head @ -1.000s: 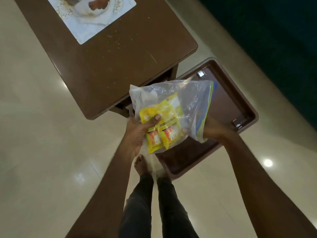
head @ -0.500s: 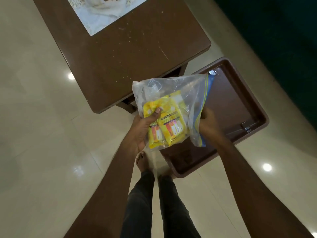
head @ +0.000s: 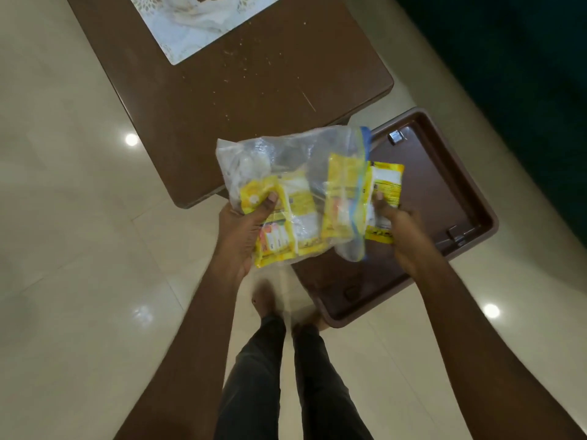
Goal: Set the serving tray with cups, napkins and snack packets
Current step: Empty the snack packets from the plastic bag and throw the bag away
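A clear zip bag with a blue seal strip holds several yellow snack packets and something white at its top left. My left hand grips the bag from below, thumb pressed on a packet inside it. My right hand pinches one yellow snack packet that sticks halfway out of the bag's mouth on the right. Under my right hand a brown serving tray lies on the floor, with nothing visible in it; the bag hides its left part.
A brown low table stands ahead, with crumbs on it and a pale floral mat at its far end. My bare feet stand on glossy cream tiles. A dark wall or sofa fills the upper right.
My right hand has drawn a yellow packet out through the bag's mouth to the right. My left hand keeps its hold on the bag. The view has shifted towards the table.
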